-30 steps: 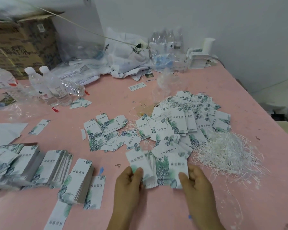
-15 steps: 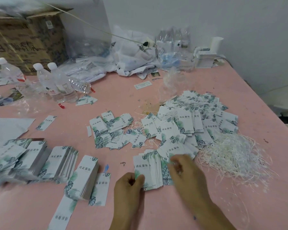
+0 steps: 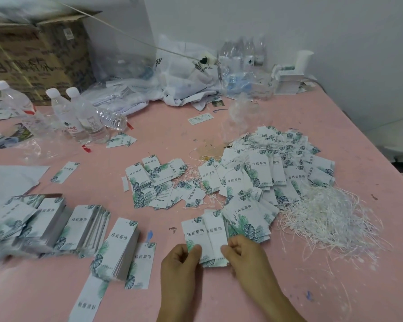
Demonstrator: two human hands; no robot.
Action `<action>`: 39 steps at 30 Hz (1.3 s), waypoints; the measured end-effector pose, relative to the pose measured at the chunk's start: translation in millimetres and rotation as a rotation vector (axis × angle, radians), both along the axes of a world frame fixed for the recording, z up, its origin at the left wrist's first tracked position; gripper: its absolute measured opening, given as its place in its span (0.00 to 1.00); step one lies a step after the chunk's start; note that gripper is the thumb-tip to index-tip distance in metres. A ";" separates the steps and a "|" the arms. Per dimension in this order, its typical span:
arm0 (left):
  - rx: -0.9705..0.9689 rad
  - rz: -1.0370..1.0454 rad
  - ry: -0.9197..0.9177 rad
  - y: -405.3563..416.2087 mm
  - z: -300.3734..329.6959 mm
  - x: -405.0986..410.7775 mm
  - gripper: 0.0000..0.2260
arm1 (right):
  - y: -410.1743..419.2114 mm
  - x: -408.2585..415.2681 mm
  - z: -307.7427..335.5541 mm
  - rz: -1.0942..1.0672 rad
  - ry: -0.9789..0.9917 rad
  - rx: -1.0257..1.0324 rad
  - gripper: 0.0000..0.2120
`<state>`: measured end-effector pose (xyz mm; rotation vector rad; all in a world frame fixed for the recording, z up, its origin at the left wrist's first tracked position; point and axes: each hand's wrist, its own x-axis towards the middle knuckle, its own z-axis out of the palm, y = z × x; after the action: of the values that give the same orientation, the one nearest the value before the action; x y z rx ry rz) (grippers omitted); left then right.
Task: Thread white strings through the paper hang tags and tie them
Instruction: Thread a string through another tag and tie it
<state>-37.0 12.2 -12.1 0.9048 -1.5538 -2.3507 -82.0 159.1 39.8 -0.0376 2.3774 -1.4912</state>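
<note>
Small fanned stack of white leaf-printed paper hang tags [image 3: 206,238] on pink table [image 3: 219,298], long axis away from body | pinched at near end by left hand [image 3: 180,260] and right hand [image 3: 243,254] | loose white strings heap [image 3: 328,217] right, nearer right hand

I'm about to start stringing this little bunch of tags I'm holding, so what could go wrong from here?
1. Both hands, left hand and right hand, pinch only the lower edge of the fanned tags, so some could slip out and scatter.
2. The white strings lie in a tangled heap; pulling one may drag others along.
3. The finished tags sit right against the held bunch, so strung and unstrung ones could mix.
</note>
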 end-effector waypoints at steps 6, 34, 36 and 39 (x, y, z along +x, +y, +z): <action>-0.081 0.090 -0.038 10.5 28.6 3.2 0.02 | 5.3 4.6 10.8 0.079 0.309 0.409 0.09; 0.032 -0.304 -0.029 39.9 41.1 9.9 0.21 | 92.3 11.0 14.2 -0.241 0.147 0.161 0.06; 0.027 -0.321 -0.011 43.5 40.4 10.8 0.18 | 108.4 -2.1 14.4 -0.207 0.186 0.363 0.06; 0.038 -0.366 0.013 47.8 49.0 12.8 0.13 | 111.0 -17.9 13.8 -0.120 0.181 0.545 0.07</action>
<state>-24.2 59.9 36.8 0.6545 -1.8053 -2.6286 -99.9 270.1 53.6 0.1051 2.8972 -0.8666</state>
